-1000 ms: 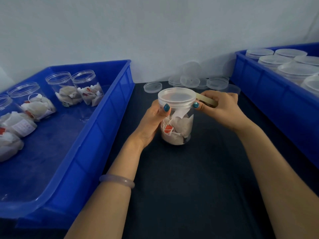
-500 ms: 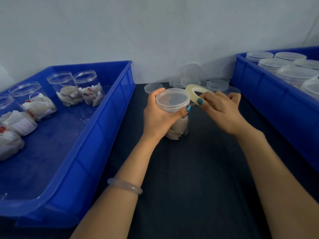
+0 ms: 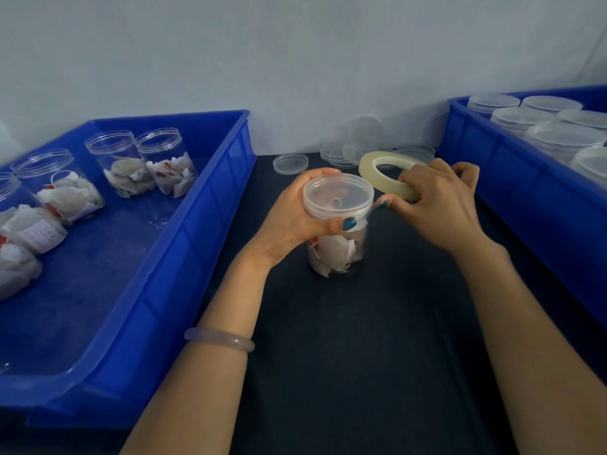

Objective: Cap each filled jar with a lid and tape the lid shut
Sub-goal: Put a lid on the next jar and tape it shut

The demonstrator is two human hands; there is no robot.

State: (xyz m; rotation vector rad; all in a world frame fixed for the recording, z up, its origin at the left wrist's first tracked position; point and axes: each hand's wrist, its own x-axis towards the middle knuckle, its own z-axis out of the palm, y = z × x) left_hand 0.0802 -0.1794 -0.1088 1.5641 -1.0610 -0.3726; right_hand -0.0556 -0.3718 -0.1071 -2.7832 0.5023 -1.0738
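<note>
left hand gripping capped jar at lid | right hand holding tape roll beside lid | jar standing on table

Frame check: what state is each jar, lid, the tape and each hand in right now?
centre jar: filled, capped, upright.
lid: on the centre jar; any tape on it not discernible.
left hand: grips the centre jar near its top.
right hand: holds the tape roll beside the lid.
left-bin jars: filled, uncapped.
right-bin jars: capped; contents hidden.
loose lids: off any jar.
</note>
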